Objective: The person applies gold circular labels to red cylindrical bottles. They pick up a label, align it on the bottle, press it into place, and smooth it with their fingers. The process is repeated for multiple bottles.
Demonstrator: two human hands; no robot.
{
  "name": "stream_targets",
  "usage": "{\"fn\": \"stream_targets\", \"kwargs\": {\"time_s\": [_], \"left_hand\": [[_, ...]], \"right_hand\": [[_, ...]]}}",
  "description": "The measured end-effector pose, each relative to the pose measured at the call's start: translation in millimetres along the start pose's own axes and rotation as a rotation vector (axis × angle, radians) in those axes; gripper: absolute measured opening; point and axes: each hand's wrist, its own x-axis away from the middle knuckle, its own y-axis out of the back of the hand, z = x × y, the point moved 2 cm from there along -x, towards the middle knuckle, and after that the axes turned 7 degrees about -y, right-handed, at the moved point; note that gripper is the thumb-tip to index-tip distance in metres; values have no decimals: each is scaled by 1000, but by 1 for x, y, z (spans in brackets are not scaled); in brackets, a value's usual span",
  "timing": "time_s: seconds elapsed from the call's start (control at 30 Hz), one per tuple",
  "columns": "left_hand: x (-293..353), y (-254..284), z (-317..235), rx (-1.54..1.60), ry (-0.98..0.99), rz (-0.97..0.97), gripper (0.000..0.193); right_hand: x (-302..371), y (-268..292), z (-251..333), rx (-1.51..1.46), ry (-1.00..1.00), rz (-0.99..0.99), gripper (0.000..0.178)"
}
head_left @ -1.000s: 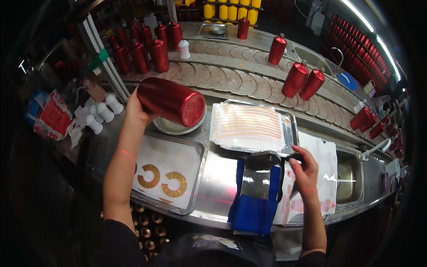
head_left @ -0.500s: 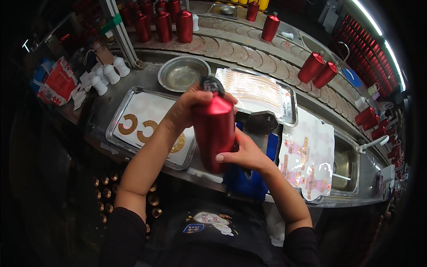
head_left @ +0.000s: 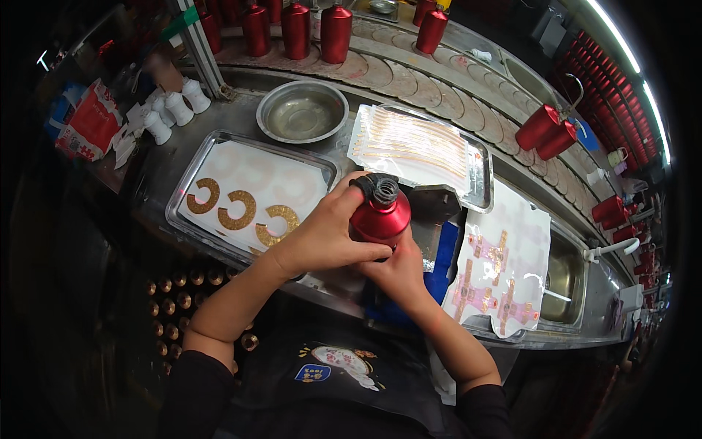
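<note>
A glossy red metal bottle (head_left: 380,218) is between my two hands over the front of the counter, its bare threaded neck toward me. My left hand (head_left: 325,230) is closed round the bottle's left side and shoulder. A crumpled black piece, seemingly cloth (head_left: 363,183), is at its fingers beside the neck. From below, my right hand (head_left: 398,274) grips the lower body, which is mostly hidden by my hands. Just left lies a metal tray (head_left: 175,208) with gold C-shaped labels (head_left: 237,210) on a white sheet. Behind my right hand stands a dark metal holder with blue sides (head_left: 446,249).
A steel bowl of liquid (head_left: 302,111) sits behind the tray. Sheets of gold strips (head_left: 409,150) and pink-gold labels (head_left: 482,252) lie right, before a sink (head_left: 567,274). A conveyor of overlapping plates (head_left: 417,84) carries red bottles (head_left: 296,33). White caps (head_left: 177,108) stand left.
The bottle has come lower and tipped so its open neck faces me; the black piece slid from its top to its side. Both hands shifted with it. The conveyor's bottles moved along.
</note>
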Motion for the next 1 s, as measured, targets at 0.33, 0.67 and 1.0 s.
{"fn": "stream_targets", "kwargs": {"time_s": [0.33, 0.67, 1.0], "left_hand": [[30, -5, -1, 47, -168, 27, 66], [103, 55, 51, -309, 453, -213, 96], [77, 116, 161, -903, 640, -39, 98]], "right_hand": [[18, -10, -1, 175, 39, 96, 72], [32, 50, -5, 105, -50, 31, 75], [29, 69, -19, 32, -118, -4, 67]]}}
